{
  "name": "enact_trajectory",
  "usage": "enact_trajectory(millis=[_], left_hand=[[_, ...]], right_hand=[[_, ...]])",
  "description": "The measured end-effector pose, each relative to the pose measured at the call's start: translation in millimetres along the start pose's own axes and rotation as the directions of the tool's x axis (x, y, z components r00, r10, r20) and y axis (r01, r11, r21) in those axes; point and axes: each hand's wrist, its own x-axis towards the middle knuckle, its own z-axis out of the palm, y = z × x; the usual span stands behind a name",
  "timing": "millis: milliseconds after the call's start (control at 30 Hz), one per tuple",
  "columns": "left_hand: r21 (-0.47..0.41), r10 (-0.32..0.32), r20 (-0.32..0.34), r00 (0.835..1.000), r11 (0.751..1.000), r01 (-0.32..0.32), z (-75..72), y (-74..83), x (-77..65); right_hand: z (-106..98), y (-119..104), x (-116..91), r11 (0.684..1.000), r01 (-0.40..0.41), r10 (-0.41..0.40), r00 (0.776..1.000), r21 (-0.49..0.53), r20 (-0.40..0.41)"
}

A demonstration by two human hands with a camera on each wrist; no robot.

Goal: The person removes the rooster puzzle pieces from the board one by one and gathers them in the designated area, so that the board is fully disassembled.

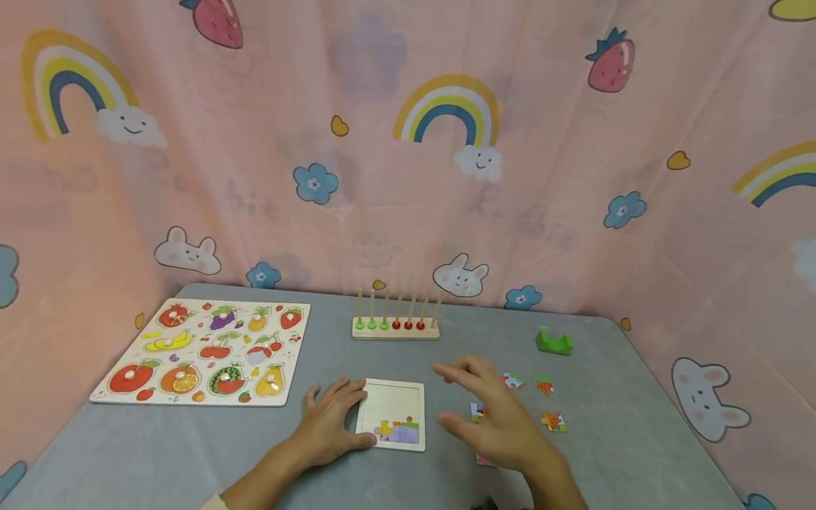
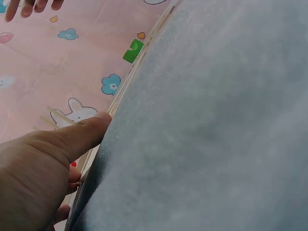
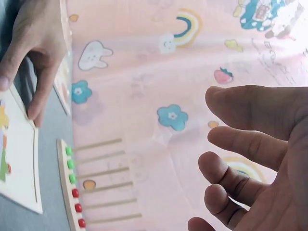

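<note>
A square wooden puzzle tray (image 1: 390,400) lies in front of me, with several joined jigsaw pieces (image 1: 401,431) along its near side. My left hand (image 1: 328,425) holds the tray's left side, thumb at the near corner and index finger towards the far one. In the left wrist view the thumb (image 2: 82,137) rests at the tray's edge. My right hand (image 1: 494,418) hovers right of the tray, fingers spread and loosely bent around nothing. Loose jigsaw pieces (image 1: 553,421) lie on the table beyond and beside it; some are partly hidden beneath it.
A fruit peg puzzle board (image 1: 296,354) lies at the left. At the back stands a wooden rack (image 1: 395,333) with upright rods and green and red beads. A green notched block (image 1: 554,343) sits at the back right. A pink patterned curtain (image 1: 395,234) surrounds the grey table (image 1: 344,489).
</note>
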Motion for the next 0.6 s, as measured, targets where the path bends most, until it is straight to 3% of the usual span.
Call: enact_trajectory(millis=[600], left_hand=[[-0.013, -0.005, 0.002, 1.0, 1.0, 0.005, -1.3, 2.0, -0.5]], right_hand=[[57.4, 26.6, 9.2, 0.989, -0.061, 0.056, 0.998, 0.136, 0.038]])
